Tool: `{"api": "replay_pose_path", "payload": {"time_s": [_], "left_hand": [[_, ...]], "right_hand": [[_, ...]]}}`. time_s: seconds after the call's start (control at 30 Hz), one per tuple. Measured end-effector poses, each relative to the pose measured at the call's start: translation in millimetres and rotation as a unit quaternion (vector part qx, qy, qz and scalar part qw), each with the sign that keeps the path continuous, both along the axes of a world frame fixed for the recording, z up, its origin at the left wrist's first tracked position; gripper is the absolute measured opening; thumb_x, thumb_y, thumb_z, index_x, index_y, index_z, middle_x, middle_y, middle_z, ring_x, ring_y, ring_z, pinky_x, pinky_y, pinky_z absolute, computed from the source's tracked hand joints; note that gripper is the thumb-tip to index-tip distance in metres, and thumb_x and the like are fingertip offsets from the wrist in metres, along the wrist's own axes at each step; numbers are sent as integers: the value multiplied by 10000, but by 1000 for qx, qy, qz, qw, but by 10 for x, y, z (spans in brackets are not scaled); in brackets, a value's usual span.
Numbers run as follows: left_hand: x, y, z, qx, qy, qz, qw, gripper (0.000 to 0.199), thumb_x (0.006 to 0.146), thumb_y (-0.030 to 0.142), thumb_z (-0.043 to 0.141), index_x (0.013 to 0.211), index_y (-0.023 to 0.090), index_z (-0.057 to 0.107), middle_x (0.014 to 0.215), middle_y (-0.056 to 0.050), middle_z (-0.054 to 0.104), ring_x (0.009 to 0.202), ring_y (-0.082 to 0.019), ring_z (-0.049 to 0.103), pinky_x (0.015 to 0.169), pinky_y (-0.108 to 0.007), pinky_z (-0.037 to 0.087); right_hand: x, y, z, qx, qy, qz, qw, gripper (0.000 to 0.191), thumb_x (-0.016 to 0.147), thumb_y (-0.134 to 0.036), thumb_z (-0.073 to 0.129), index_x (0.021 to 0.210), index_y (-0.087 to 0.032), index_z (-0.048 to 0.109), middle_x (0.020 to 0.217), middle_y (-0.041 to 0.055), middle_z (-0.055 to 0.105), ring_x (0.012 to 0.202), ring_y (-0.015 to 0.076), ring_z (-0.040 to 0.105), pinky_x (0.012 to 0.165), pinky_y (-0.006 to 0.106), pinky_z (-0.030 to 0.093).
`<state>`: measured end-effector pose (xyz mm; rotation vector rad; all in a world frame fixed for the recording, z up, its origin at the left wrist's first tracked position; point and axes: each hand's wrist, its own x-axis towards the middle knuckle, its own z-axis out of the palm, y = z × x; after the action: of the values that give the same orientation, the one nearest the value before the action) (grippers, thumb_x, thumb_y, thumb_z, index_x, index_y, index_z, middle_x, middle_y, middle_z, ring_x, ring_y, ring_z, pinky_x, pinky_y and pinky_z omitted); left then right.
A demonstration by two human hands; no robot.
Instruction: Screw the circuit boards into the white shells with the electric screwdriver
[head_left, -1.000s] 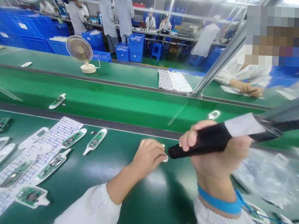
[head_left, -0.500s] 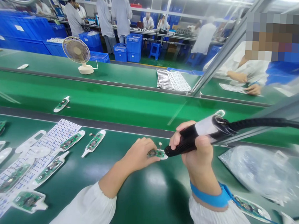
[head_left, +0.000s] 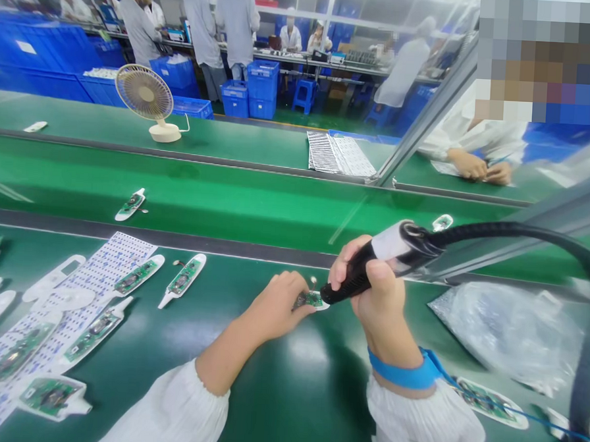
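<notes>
My left hand [head_left: 281, 304] is closed on a small white casing with a green circuit board [head_left: 314, 299], held on the green tabletop. My right hand [head_left: 375, 284] grips a black handheld tool [head_left: 356, 274] with a whitish band and a thick black cable. The tool's tip meets the right end of the casing, above the board. A blue strap [head_left: 403, 372] circles my right wrist. Left of my hands lies another casing with a board [head_left: 183, 280], a small part on a wire beside it.
Several casings lie around a patterned sheet [head_left: 120, 251] at the left. A clear plastic bag [head_left: 507, 331] is at the right. Beyond, a green belt [head_left: 246, 202] carries boards; a fan [head_left: 146, 94] and a person's hands [head_left: 478, 167] are across it.
The tool and my right hand have shifted slightly left, and the cable now hangs down at the right edge. On the belt, the boards have moved right. The person's hands opposite have come together.
</notes>
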<state>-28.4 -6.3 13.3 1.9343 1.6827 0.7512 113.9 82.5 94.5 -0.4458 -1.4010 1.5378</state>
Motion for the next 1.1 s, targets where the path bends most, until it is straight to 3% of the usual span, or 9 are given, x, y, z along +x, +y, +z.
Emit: {"api": "replay_pose_path", "payload": {"time_s": [0.63, 0.73, 0.83, 0.93, 1.1], "left_hand": [[-44, 2, -3, 6, 17, -21, 1000, 149, 952, 323, 630, 954, 205, 540, 1014, -51, 624, 908, -230, 550, 807, -375, 410], [-39, -33, -27, 9, 21, -18, 1000, 134, 962, 321, 608, 959, 208, 537, 1047, -64, 627, 938, -240, 558, 827, -385, 426], [-77, 8, -64, 23, 16, -6, 1000, 117, 967, 314, 587, 989, 211, 536, 1080, -73, 628, 957, -241, 571, 827, -381, 447], [-220, 321, -56, 57, 21, 13, 998, 139, 952, 333, 598, 1001, 213, 549, 1048, -67, 635, 928, -231, 584, 806, -363, 466], [-588, 1435, 72, 70, 69, 123, 988, 185, 903, 364, 659, 904, 200, 574, 918, -48, 641, 849, -225, 601, 774, -346, 477]], "right_hand": [[-55, 25, -36, -13, 7, 9, 1000, 337, 802, -519, 741, 766, -208, 614, 532, -40, 575, 412, 128, 501, 426, 266, 414], [30, 90, 43, -18, 11, 4, 1000, 385, 819, -577, 709, 879, -203, 636, 554, -31, 604, 433, 143, 540, 442, 273, 446], [288, 233, 185, 4, 65, -68, 996, 445, 823, -632, 670, 938, -203, 643, 553, -29, 605, 432, 154, 556, 445, 284, 461], [632, 423, 256, 11, 74, -182, 981, 435, 820, -634, 665, 868, -203, 643, 513, -32, 574, 405, 151, 540, 427, 283, 455], [942, 655, 99, -29, 17, -266, 963, 374, 823, -563, 701, 807, -193, 652, 483, -25, 571, 378, 147, 523, 402, 275, 449]]}}
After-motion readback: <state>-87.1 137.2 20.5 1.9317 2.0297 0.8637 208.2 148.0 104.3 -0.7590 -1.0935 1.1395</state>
